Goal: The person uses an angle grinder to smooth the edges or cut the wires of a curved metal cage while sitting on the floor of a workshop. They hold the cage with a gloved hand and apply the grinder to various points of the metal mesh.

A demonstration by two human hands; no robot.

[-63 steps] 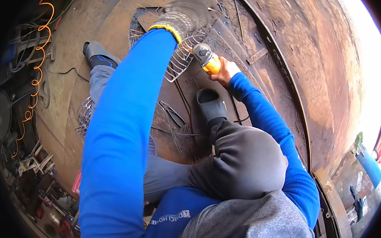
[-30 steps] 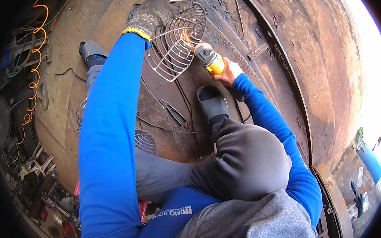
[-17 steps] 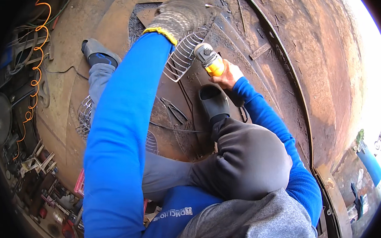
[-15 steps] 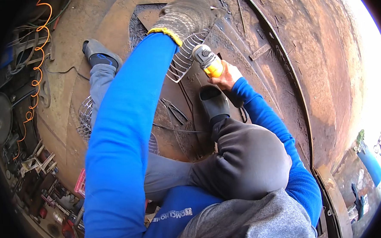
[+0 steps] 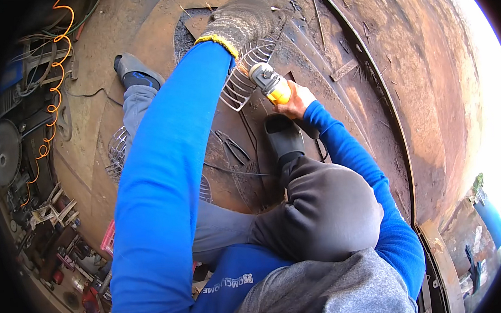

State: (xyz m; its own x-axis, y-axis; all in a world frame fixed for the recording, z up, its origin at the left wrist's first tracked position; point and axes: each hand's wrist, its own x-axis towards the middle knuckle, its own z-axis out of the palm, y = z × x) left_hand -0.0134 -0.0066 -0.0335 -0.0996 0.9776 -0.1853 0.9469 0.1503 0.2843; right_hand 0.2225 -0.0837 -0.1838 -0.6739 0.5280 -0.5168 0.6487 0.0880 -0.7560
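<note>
My left hand [image 5: 243, 22], in a grey knitted work glove with a yellow cuff, is closed on the far end of a curved metal wire rack [image 5: 238, 89]. The glove hides its fingers' exact hold. In my bare right hand [image 5: 296, 100] is a yellow and grey angle grinder [image 5: 278, 91], gripped round its body. The grinder's head is at the right edge of the rack, with its disc against or very close to the wires. A pair of pliers [image 5: 233, 147] lies on the metal floor plate between my feet.
Another wire rack [image 5: 116, 155] lies beside my left leg. A dark cable [image 5: 228, 170] crosses the floor near the pliers. An orange coiled hose [image 5: 51, 104] hangs at the left, above assorted tools and scrap. A long curved metal strip [image 5: 384, 84] runs along the right.
The grinder has moved slightly left, its head now closer to the rack's wires. My left hand stays on the rack. The surroundings have shifted a little to the right in view.
</note>
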